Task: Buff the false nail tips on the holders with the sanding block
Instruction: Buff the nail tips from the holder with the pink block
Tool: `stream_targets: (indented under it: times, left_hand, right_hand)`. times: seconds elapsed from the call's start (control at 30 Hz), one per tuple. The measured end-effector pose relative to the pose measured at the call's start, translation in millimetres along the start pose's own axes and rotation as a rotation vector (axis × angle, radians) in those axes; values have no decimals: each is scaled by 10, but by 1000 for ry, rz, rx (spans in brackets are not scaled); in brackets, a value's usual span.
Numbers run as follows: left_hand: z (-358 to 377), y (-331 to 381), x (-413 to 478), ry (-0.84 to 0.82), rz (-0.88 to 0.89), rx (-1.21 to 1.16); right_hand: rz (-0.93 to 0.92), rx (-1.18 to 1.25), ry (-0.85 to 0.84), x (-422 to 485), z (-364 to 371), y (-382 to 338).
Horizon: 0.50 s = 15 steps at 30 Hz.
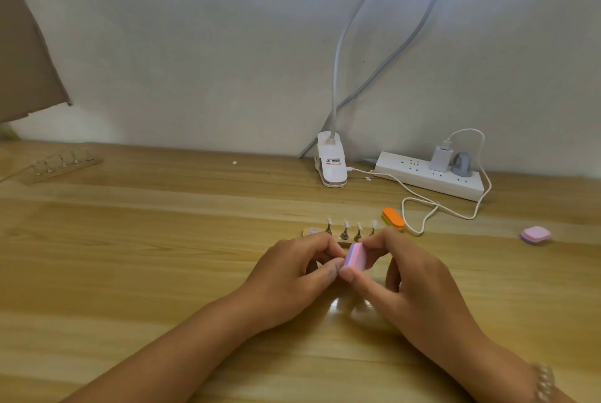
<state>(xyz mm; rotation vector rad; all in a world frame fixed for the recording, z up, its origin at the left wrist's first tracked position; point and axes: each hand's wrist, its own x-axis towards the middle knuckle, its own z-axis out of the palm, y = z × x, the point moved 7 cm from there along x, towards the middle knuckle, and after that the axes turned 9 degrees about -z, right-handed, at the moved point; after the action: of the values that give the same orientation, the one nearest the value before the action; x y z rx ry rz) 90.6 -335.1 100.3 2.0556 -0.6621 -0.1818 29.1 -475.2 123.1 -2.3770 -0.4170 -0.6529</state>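
Observation:
A pink and purple sanding block (354,256) is pinched in my right hand (400,282) between thumb and fingers. My left hand (292,276) meets it from the left with closed fingertips pressed against the block's side; whatever they hold is hidden. Just behind my hands a small wooden base (309,232) carries several metal holders (344,233) with clear false nail tips (346,224) standing upright. Its leftmost spot shows no upright holder.
An orange sanding block (393,217) lies behind the base, a pink one (535,234) at far right. A second holder base (61,163) sits far left. A clip lamp (330,162), power strip (426,175) and white cable (419,207) line the wall.

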Motion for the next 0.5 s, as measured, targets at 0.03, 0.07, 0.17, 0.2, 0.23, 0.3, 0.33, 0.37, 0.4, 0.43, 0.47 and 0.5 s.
stream_targets:
  times: [0.03, 0.07, 0.17, 0.2, 0.23, 0.3, 0.33, 0.37, 0.4, 0.43, 0.47, 0.5]
  left_hand:
    - [-3, -5, 2, 4, 0, 3]
    - [-9, -5, 2, 11, 4, -5]
    - [-9, -2, 5, 12, 2, -75]
    - [-4, -6, 8, 7, -2, -87]
    - [-1, -10, 10, 4, -1, -92]
    - [-5, -19, 13, 7, 10, -81]
    - [-5, -24, 17, 7, 8, -71]
    - [-2, -25, 20, 4, 6, -69]
    - [3, -22, 19, 0, 5, -71]
    - [7, -15, 16, -6, 5, -82]
    - [16, -8, 17, -11, -1, -82]
    - [23, -4, 13, -17, -8, -77]
  right_hand:
    - [-18, 30, -17, 1, 27, -30]
    - [-3, 107, -16, 7, 35, -33]
    - [130, 237, 121, 39, -99, 130]
    - [140, 215, 146, 37, -141, 155]
    - [122, 192, 135, 34, -139, 135]
    - [50, 126, 27, 18, -37, 25]
    - [23, 77, -14, 4, 7, -13]
    - [21, 27, -17, 1, 12, -12]
    - [35, -4, 11, 8, -23, 15]
    - [59, -13, 42, 13, -61, 52]
    - [62, -17, 47, 13, -77, 66]
    - [37, -22, 29, 12, -65, 40]
